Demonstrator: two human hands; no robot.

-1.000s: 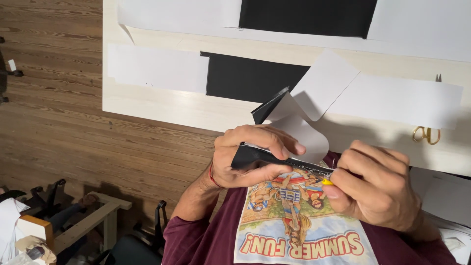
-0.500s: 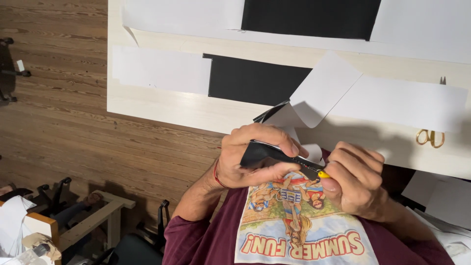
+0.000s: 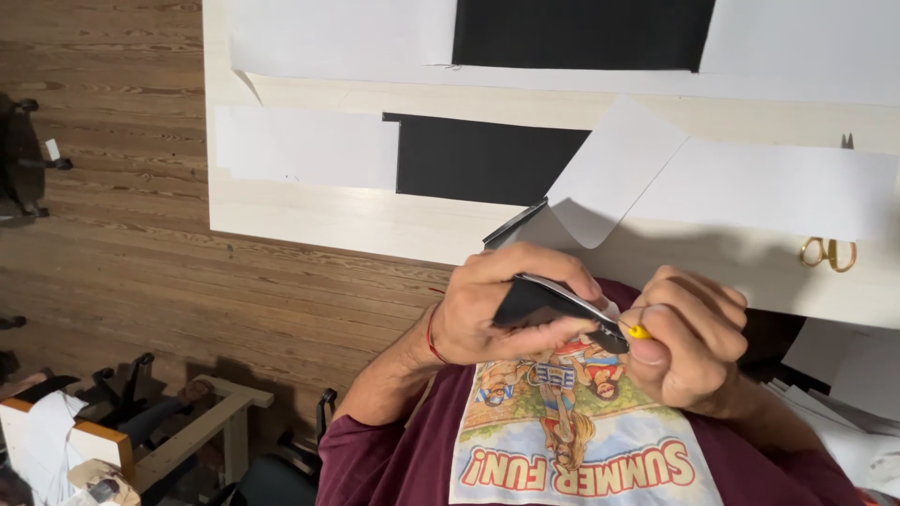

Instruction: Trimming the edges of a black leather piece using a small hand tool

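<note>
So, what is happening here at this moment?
A person in a maroon printed shirt holds a folded black and white piece in the left hand, close to the chest. The right hand pinches a small yellow-tipped tool at the edge of the piece. Behind, white sheets and black sheets lie on a pale board, with gold-handled scissors at the right.

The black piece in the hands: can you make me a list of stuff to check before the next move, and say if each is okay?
1. Left hand grips the black piece: ok.
2. Right hand pinches the yellow-tipped tool: ok.
3. Tool tip meets the piece's edge: cannot tell, too small.
4. Piece held off the table: ok.
5. Gold scissors lie apart from both hands: ok.
</note>
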